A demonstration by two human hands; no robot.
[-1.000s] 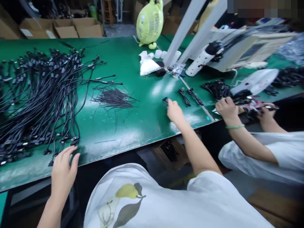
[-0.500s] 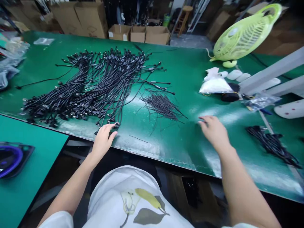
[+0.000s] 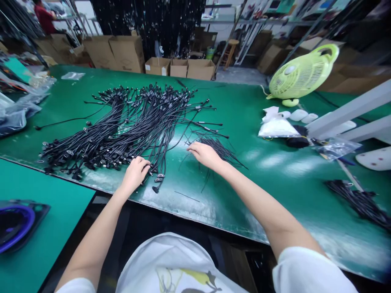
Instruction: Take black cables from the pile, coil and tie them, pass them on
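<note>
A wide spread of black cables (image 3: 143,126) with plugs at both ends lies on the green table. My left hand (image 3: 136,173) is at its front edge, fingers curled around cable ends with dark connectors. A few cables with metal-faced plugs (image 3: 159,177) stick out just right of those fingers. To the right of the cables is a loose pile of thin black ties (image 3: 224,150). My right hand (image 3: 204,154) is over the left part of this pile, its fingers pressed together and pointing left. What is between its fingertips, if anything, is too small to make out.
A single thin tie lies near the table's front edge (image 3: 195,215). At the right are a bundle of black cables (image 3: 357,203), a white bag (image 3: 277,127), grey metal posts and a green fan (image 3: 302,75). Cardboard boxes (image 3: 195,69) stand behind the table.
My right hand has moved left from bare table to the pile of ties, and its fingers have closed. My left hand has curled around the cable ends. The view has tilted up.
</note>
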